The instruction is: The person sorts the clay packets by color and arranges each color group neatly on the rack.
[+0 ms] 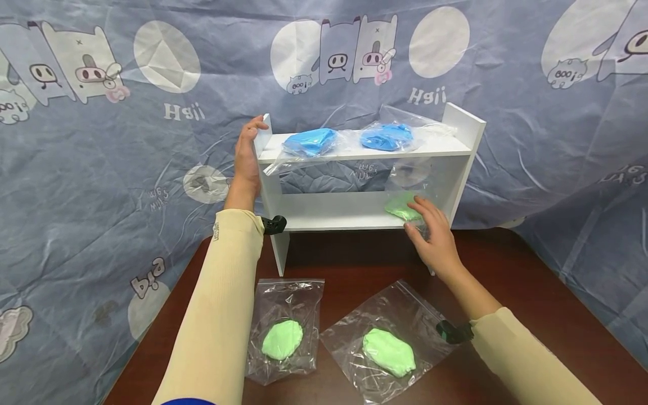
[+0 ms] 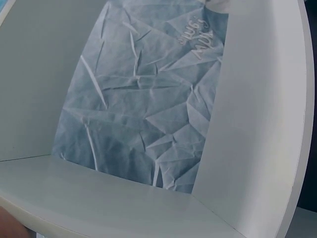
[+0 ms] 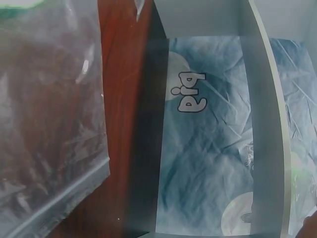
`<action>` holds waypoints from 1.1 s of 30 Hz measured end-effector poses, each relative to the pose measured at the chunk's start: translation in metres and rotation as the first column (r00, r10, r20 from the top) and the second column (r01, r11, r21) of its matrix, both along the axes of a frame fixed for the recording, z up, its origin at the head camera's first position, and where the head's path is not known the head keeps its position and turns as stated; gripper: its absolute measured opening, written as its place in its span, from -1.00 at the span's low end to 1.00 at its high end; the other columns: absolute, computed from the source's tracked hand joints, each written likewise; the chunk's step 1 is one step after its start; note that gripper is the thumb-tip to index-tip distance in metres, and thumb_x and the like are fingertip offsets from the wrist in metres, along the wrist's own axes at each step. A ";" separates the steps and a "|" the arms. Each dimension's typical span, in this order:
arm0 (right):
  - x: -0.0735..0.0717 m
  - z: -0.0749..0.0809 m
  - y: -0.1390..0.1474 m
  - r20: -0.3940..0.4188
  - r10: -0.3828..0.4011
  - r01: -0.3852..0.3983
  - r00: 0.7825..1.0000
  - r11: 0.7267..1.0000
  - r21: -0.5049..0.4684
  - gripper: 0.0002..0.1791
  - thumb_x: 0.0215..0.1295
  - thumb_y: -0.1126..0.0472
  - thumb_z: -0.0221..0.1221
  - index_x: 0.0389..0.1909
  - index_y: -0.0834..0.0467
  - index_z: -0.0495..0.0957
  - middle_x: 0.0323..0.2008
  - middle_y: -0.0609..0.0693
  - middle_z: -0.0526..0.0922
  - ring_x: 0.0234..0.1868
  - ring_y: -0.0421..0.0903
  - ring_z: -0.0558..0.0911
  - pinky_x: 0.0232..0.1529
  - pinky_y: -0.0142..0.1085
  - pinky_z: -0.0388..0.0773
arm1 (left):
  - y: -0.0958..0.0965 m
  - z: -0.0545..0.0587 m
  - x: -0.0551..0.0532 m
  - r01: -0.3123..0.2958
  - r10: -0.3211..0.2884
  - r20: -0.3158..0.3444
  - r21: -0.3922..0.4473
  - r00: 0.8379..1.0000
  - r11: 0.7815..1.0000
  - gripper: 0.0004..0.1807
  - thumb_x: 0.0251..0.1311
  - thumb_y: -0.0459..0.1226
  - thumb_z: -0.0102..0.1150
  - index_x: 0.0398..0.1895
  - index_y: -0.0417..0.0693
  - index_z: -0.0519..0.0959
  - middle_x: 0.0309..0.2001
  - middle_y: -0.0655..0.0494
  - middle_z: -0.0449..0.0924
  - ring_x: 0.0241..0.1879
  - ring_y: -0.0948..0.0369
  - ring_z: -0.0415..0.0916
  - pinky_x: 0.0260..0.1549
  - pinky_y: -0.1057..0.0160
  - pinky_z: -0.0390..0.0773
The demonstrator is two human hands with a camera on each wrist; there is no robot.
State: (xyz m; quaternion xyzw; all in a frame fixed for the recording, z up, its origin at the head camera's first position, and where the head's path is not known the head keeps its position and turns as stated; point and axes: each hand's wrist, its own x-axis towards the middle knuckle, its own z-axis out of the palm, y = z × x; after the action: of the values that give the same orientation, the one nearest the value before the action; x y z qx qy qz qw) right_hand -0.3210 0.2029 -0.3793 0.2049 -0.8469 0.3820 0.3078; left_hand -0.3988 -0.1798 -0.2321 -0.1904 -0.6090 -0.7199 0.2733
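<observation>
At the white shelf's (image 1: 334,209) left side panel, my left hand (image 1: 247,157) holds the upper edge, fingers bent over its top. Only a bit of that hand (image 2: 12,225) enters the left wrist view. My right hand (image 1: 432,239) is at the right end of the lower board, thumb and fingers apart. Its fingertips are right at a clear bag with a light green lump (image 1: 401,206), which leans toward the right panel. In the right wrist view, this bag (image 3: 299,186) shows at the right edge, with a fingertip just below.
Two clear bags with blue lumps (image 1: 310,140) (image 1: 387,136) lie on the upper board. On the dark brown table (image 1: 334,259) in front lie two zip bags with green lumps (image 1: 282,340) (image 1: 388,352). A printed grey-blue cloth (image 1: 228,67) hangs behind.
</observation>
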 end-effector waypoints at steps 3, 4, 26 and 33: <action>0.009 -0.002 0.000 -0.010 0.014 -0.014 1.000 1.000 0.005 -0.47 0.37 0.15 0.19 0.34 0.14 0.42 0.48 0.15 0.30 0.53 0.24 0.15 0.39 0.36 0.06 | 0.000 0.000 -0.001 0.009 -0.009 0.002 0.005 1.000 1.000 -0.74 0.29 -0.10 -0.22 -0.22 0.15 0.52 0.51 0.02 0.25 0.49 0.18 0.13 0.33 0.19 0.24; 0.011 -0.003 0.000 -0.018 0.018 -0.018 1.000 1.000 0.006 -0.47 0.36 0.16 0.20 0.33 0.13 0.43 0.48 0.15 0.30 0.53 0.25 0.15 0.40 0.35 0.06 | 0.000 0.000 -0.001 0.012 -0.012 0.000 0.006 1.000 1.000 -0.74 0.30 -0.11 -0.22 -0.21 0.13 0.52 0.51 0.02 0.25 0.49 0.18 0.13 0.34 0.18 0.24; 0.046 -0.035 0.004 -0.004 0.098 -0.098 0.995 0.995 0.005 -0.48 0.30 0.29 0.25 0.30 0.07 0.49 0.41 0.13 0.42 0.46 0.14 0.27 0.30 0.26 0.21 | 0.000 0.000 -0.004 -0.002 0.002 -0.006 0.013 1.000 1.000 -0.75 0.28 -0.08 -0.20 -0.23 0.13 0.52 0.50 0.00 0.26 0.47 0.22 0.17 0.32 0.23 0.26; 0.055 -0.044 0.006 -0.009 0.114 -0.114 0.993 0.993 0.016 -0.43 0.28 0.31 0.26 0.32 -0.01 0.48 0.44 0.08 0.39 0.49 0.17 0.23 0.36 0.21 0.18 | -0.001 -0.001 -0.006 -0.005 0.005 -0.014 0.022 1.000 1.000 -0.75 0.28 -0.10 -0.20 -0.24 0.14 0.52 0.50 -0.04 0.25 0.47 0.22 0.16 0.31 0.29 0.24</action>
State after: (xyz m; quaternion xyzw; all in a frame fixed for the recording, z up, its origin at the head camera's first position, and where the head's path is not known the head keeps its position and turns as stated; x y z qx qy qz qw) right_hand -0.2659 0.2085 -0.4230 0.2571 -0.8354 0.3913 0.2879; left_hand -0.4044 -0.1805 -0.2333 -0.1911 -0.5996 -0.7244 0.2815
